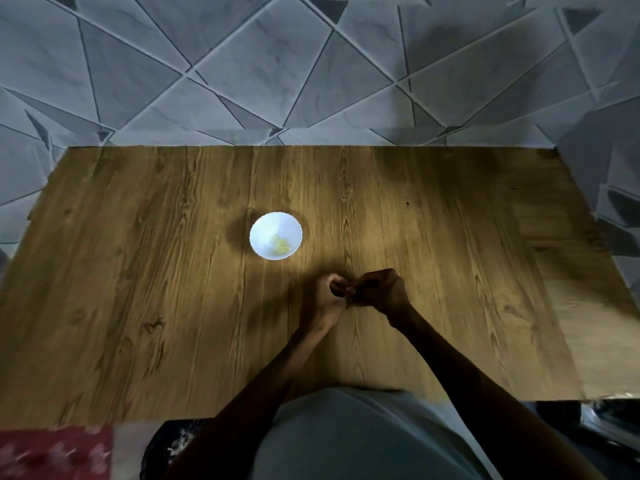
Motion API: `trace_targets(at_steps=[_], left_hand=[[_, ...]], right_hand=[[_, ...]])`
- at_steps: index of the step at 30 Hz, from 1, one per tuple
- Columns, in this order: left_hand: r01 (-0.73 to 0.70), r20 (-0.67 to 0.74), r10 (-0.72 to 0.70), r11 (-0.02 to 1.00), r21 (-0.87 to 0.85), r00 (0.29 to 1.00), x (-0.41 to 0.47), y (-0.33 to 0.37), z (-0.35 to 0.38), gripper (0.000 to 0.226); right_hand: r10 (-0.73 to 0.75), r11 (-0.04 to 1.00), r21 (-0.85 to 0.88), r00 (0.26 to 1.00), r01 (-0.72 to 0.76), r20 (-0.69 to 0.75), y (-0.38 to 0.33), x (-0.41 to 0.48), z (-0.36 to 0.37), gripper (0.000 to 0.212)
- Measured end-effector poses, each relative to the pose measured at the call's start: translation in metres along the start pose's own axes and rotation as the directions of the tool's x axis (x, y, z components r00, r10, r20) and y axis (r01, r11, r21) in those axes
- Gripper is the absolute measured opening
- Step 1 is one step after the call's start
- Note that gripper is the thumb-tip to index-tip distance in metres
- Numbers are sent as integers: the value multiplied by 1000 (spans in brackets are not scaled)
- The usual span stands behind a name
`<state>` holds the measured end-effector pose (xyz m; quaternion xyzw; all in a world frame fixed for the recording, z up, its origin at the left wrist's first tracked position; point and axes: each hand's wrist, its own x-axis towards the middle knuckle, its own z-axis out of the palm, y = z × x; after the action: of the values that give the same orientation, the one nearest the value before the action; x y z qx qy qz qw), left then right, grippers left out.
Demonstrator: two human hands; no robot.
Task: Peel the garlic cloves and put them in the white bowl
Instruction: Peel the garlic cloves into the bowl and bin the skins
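Note:
A small white bowl (276, 223) stands near the middle of the wooden table (138, 271), with a few pale yellow peeled garlic cloves (281, 245) at its bottom. My left hand (323, 296) and my right hand (381, 289) meet just above the table, to the right of the bowl and nearer to me. Their fingertips pinch together on a small garlic clove (350, 290), most of it hidden by the fingers. Whether skin is still on it cannot be made out.
The table's far edge meets a grey tiled floor (242, 64) with triangular patterns. A red patterned cloth (52, 452) lies at the lower left, below the table's near edge. A dark object (609, 420) sits at the lower right corner.

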<state>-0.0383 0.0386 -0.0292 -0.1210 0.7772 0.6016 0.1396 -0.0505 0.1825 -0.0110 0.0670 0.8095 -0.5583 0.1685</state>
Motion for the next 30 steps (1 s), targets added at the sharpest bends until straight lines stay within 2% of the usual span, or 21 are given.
trace_targets(at_steps=[5, 9, 14, 19, 21, 23, 26, 28, 30], left_hand=[[-38, 0, 38, 999, 37, 999, 1, 1, -2, 21], [7, 26, -8, 999, 49, 1000, 2, 3, -12, 22], [57, 84, -54, 998, -34, 995, 4, 4, -20, 25], [116, 114, -103, 987, -109, 988, 6, 5, -27, 31], [148, 134, -129, 979, -142, 983, 6, 8, -28, 28], [165, 127, -148, 977, -134, 981, 7, 9, -28, 27], [172, 98, -161, 978, -117, 982, 11, 7, -28, 24], [176, 85, -168, 980, -97, 982, 12, 4, -28, 20], [187, 88, -176, 974, -132, 980, 14, 3, -27, 15]], right_hand=[[-1, 998, -65, 1000, 0, -19, -2, 4, 4, 6], [-7, 998, -66, 998, 12, 66, -1, 7, -4, 12], [-28, 999, -23, 986, 32, 167, 1, 10, -15, 13], [-25, 999, -27, 984, 30, 176, -2, 14, -17, 13], [-56, 993, -97, 987, 71, 154, -5, 17, -16, 13], [-122, 955, -256, 986, 147, 109, -6, 22, -15, 10], [-215, 827, -528, 976, 194, 22, -5, 35, -14, 4], [-263, 760, -624, 964, 185, -34, -2, 42, -15, 8], [-300, 703, -681, 954, 205, -23, 3, 49, -16, 11]])
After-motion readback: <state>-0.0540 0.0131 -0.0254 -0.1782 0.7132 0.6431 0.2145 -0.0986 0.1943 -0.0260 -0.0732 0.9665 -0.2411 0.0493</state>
